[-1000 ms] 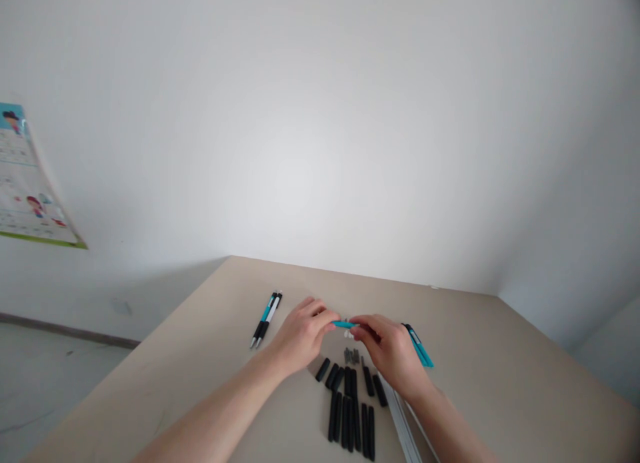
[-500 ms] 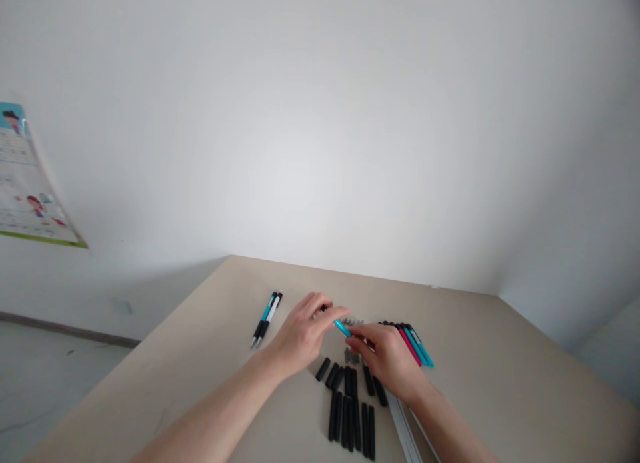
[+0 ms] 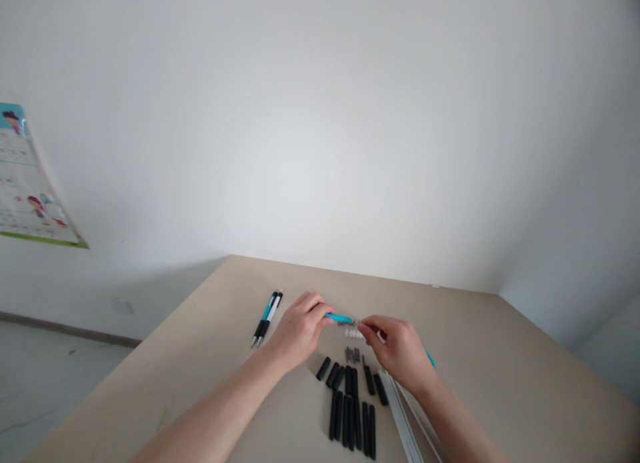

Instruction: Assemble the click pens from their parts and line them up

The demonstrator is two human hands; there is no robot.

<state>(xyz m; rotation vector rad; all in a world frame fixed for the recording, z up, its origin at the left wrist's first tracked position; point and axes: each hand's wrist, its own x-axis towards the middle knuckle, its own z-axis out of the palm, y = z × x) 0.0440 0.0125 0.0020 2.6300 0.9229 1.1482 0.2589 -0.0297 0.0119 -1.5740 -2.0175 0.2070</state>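
Observation:
My left hand (image 3: 303, 326) is closed on a turquoise pen barrel (image 3: 339, 318), which points right, held above the table. Close to the barrel's right end, the fingers of my right hand (image 3: 395, 348) are pinched together; anything between them is too small to make out. Below the barrel lies a row of small white pieces (image 3: 354, 333), with small grey metal parts (image 3: 352, 354) nearer to me. Several black tubes, which look like pen grips (image 3: 349, 420), lie in front. The end of another turquoise barrel (image 3: 430, 358) peeks out behind my right hand.
Two complete-looking pens (image 3: 267, 318), one turquoise and one white, lie side by side at the left of the beige table (image 3: 210, 356). Long thin white sticks (image 3: 403, 420) run under my right forearm. A white wall (image 3: 320, 150) rises behind the table.
My right hand has moved off the barrel, up and to the right, its fingers now at the barrel's end. The barrel has turned more level. More small white pieces show beneath it.

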